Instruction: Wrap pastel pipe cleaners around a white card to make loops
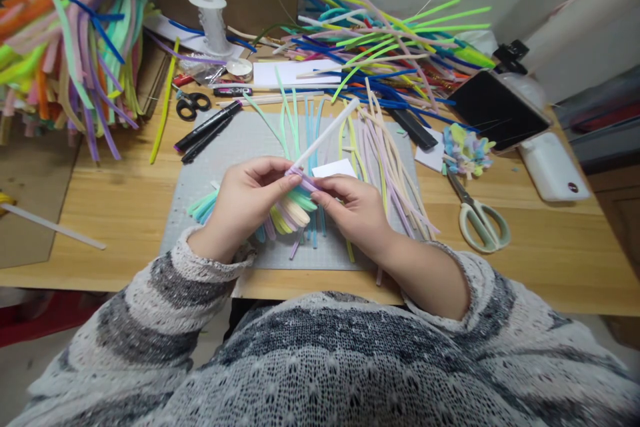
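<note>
My left hand (253, 197) pinches a white stick (327, 131) together with a lilac pipe cleaner (309, 184) near its lower end; the stick slants up to the right. My right hand (353, 208) has its thumb and fingertips closed on the other part of the lilac pipe cleaner. Under and beside my hands lie folded pastel pipe cleaners (290, 213) in cream, yellow, green and blue. Longer mint (290, 123), blue and yellow ones spread on the grey cutting mat (270, 257). Lilac and beige strands (395, 167) lie to the right.
Large bundle of pipe cleaners (75, 47) at left; a colourful pile (370, 40) behind. Black scissors (193, 105), markers (209, 128) and a spool (210, 23) stand or lie back left. At right are green-handled scissors (483, 223), a phone (500, 109) and a white device (554, 167).
</note>
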The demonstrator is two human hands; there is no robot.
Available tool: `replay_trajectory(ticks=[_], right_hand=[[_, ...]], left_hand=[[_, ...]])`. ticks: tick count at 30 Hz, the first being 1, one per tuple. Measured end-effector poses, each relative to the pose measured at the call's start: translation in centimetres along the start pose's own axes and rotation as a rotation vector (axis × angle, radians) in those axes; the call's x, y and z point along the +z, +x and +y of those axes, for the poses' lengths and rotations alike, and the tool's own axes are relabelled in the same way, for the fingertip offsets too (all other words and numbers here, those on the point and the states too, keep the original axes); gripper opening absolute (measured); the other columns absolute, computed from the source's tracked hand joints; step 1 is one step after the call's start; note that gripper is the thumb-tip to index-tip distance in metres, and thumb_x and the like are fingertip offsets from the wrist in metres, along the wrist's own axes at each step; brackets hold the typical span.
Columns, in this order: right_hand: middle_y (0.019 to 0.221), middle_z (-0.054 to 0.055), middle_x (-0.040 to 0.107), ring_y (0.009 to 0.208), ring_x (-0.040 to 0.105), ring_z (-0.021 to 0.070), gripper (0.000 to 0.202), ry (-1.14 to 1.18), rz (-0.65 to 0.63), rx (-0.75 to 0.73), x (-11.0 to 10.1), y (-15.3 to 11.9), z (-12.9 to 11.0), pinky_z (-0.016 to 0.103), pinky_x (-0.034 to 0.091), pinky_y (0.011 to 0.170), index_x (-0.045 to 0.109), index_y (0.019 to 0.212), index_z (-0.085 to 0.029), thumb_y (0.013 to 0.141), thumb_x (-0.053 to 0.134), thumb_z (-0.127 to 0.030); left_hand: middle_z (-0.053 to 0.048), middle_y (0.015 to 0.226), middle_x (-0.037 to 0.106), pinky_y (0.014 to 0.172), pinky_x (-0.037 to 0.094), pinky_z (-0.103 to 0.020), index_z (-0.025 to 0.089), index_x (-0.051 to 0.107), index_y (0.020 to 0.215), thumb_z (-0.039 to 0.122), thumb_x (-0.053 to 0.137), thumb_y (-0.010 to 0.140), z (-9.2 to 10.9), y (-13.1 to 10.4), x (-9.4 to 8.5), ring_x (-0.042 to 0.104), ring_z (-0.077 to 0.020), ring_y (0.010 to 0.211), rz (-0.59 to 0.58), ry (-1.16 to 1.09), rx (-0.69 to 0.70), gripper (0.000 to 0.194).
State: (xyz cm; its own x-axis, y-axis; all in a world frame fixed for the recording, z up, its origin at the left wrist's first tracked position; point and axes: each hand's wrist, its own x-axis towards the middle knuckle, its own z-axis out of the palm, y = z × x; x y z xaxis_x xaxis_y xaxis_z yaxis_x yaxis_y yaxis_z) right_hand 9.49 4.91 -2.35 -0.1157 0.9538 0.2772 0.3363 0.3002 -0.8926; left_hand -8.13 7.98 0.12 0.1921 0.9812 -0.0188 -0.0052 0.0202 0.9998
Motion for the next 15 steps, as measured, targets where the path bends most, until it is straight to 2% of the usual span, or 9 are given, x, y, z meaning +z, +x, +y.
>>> replay_trajectory(ticks=[5,12,15], right_hand=[[0.089,0.003,0.071,0.082,0.065,0.0145,0.015,0.038,-0.02,0.048,0.12,-0.06,0.03,0.031,0.051,0.075,0.069,0.092,-0.02,0.083,0.063,-0.029],[0.078,0.002,0.07,0.073,0.063,0.0126,0.012,0.013,-0.015,0.063,0.12,0.03,-0.24,0.029,0.05,0.068,0.069,0.082,-0.018,0.083,0.062,-0.028],[0.078,0.002,0.069,0.071,0.064,0.0122,0.012,0.077,-0.018,0.112,0.16,0.01,-0.3,0.028,0.051,0.067,0.068,0.083,-0.017,0.081,0.064,-0.029]], left_hand=[[-0.003,0.081,0.072,0.067,0.052,-0.023,0.016,0.071,0.083,0.03,0.076,0.069,0.14,-0.06,0.0,0.065,-0.0123,0.07,0.005,-0.004,-0.018,0.02],[-0.004,0.08,0.072,0.063,0.051,-0.022,0.015,0.072,0.081,0.033,0.075,0.069,0.55,-0.3,0.21,0.063,-0.0127,0.067,0.026,0.058,-0.037,0.022],[-0.003,0.078,0.071,0.062,0.051,-0.022,0.015,0.071,0.081,0.032,0.075,0.069,0.64,-0.26,0.23,0.063,-0.0121,0.066,0.049,0.055,-0.041,0.022]])
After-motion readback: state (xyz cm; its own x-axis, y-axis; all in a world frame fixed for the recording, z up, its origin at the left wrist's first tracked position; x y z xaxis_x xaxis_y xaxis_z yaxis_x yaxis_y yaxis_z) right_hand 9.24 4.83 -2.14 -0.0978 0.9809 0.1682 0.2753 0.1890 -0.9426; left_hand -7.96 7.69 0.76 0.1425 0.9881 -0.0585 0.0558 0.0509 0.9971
